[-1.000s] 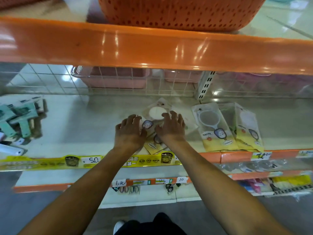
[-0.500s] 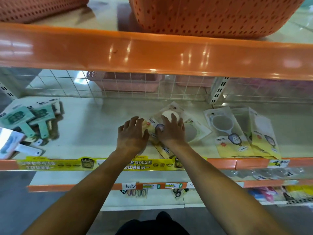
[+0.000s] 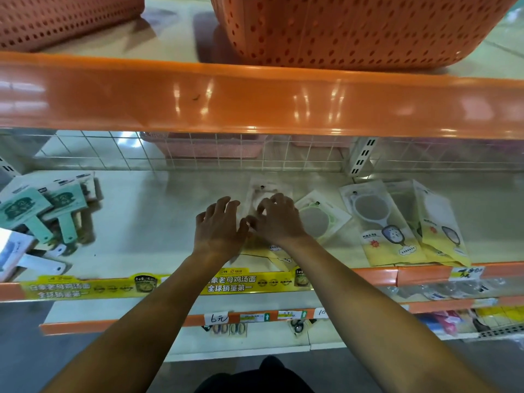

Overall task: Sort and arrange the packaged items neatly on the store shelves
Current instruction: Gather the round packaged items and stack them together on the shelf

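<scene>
A loose stack of clear-and-yellow packets (image 3: 270, 194) lay mid-shelf, directly beneath both hands. The right hand (image 3: 279, 219) rested on the topmost packet, its grip curled with fingertips (image 3: 265, 204) pinching the film. The left hand (image 3: 219, 228), fingers spread and nearly straight, pressed flat just beside it, holding nothing. Another packet (image 3: 319, 218) lay touching the stack's right edge; a tidier pile (image 3: 397, 222) sat further right on the shelf (image 3: 158, 217). Green-handled cards (image 3: 42, 211) occupied the left end.
</scene>
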`<state>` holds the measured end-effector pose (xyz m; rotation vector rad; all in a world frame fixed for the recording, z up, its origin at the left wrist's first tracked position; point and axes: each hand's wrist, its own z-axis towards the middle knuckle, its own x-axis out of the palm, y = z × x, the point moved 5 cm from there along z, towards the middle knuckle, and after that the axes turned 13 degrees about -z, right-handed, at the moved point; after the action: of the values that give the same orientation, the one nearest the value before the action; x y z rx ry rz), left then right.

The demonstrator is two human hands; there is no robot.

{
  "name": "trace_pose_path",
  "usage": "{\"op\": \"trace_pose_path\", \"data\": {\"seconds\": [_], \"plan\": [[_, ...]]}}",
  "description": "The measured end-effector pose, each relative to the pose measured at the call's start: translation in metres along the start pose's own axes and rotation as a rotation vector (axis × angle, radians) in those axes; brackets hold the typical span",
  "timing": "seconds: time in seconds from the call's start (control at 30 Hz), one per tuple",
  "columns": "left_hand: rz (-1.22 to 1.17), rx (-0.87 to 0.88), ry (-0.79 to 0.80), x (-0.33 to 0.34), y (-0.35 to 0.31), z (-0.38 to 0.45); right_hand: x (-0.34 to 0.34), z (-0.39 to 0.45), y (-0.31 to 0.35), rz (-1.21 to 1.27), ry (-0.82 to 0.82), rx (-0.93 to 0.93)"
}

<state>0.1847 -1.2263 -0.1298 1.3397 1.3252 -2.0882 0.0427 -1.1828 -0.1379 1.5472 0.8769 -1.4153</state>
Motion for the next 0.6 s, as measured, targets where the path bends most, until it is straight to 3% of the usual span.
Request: {"op": "trace_pose_path", "data": {"seconds": [0.17,0.43,0.6], "plan": [[-0.008,0.002,-0.018,-0.012,0.009,0.002,0.001,0.0,0.012,-0.099,0.113,0.174],[-0.018,-0.011,-0.01,-0.022,0.028,0.001,0.002,0.006,0.045,-0.068,0.115,0.045],[-0.03,-0.01,-0.024,-0.028,0.041,0.003,0.013,0.009,0.052,-0.047,0.1,0.101]]}}
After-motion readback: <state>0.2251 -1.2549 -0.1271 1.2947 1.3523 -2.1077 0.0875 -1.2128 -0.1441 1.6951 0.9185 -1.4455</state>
